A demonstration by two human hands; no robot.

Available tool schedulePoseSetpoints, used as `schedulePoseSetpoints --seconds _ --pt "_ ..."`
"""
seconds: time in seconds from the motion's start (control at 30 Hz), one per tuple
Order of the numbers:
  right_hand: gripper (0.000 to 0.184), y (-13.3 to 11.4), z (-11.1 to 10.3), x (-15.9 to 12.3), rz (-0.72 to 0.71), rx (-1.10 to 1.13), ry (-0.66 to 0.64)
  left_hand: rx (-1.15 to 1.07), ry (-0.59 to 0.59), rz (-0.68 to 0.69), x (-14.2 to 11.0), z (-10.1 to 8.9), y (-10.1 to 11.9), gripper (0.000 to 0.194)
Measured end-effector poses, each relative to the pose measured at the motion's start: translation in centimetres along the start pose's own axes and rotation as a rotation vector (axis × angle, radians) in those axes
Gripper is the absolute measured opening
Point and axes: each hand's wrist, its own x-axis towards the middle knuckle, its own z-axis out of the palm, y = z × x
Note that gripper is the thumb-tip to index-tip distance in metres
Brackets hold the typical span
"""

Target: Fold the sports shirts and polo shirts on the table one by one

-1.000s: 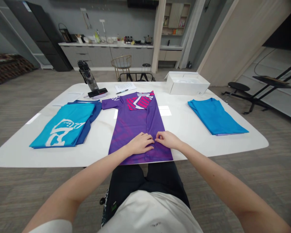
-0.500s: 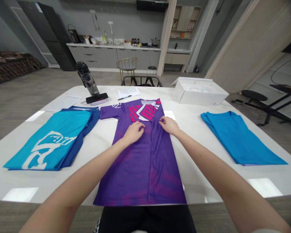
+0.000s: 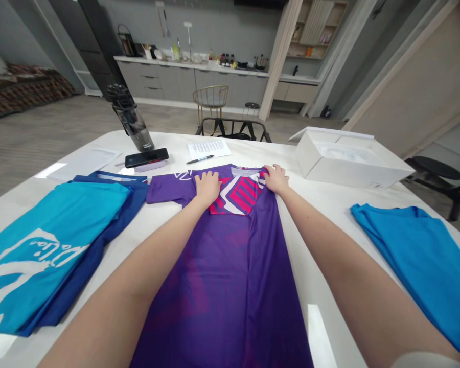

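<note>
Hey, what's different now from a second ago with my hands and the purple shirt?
Your left hand and right hand moved away from you, from the lower part of the purple shirt up to its shoulders. Whether either pinches cloth is unclear. The shirt still lies front up; the teal shirt, blue shirt and white box stayed put.

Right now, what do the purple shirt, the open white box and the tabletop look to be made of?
Purple shirt: probably thin synthetic knit, smooth, with soft creases and printed colour. White box: likely cardboard, matte, with thin raised flaps. Tabletop: hard, glossy white, mirroring bright patches; laminate, glass or stone, I can't tell.
</note>
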Motion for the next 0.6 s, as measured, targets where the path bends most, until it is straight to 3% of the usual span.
schedulePoseSetpoints --seconds 0.13,0.23,0.37,0.5,0.6 --pt "0.031 1.1 0.6 1.3 -0.027 -0.020 0.008 -0.065 -0.011 0.033 0.0 -0.2 -1.1 0.025" --pt "0.030 1.4 0.7 1.0 -0.027 -0.041 0.086 -0.082 0.029 0.024 -0.4 -0.7 -1.9 0.025" --pt "0.031 0.5 0.3 0.0 -0.029 -0.064 0.093 -0.015 0.007 -0.035 -1.0 -1.3 -3.4 0.028" --pt "0.034 -4.0 -0.2 -0.7 -0.127 -0.051 0.186 0.116 0.063 -0.080 -1.3 -2.3 -7.0 0.035" --pt "0.029 -10.0 0.2 -0.7 -0.316 0.054 0.089 0.224 0.056 -0.100 -1.0 -3.3 -10.5 0.041"
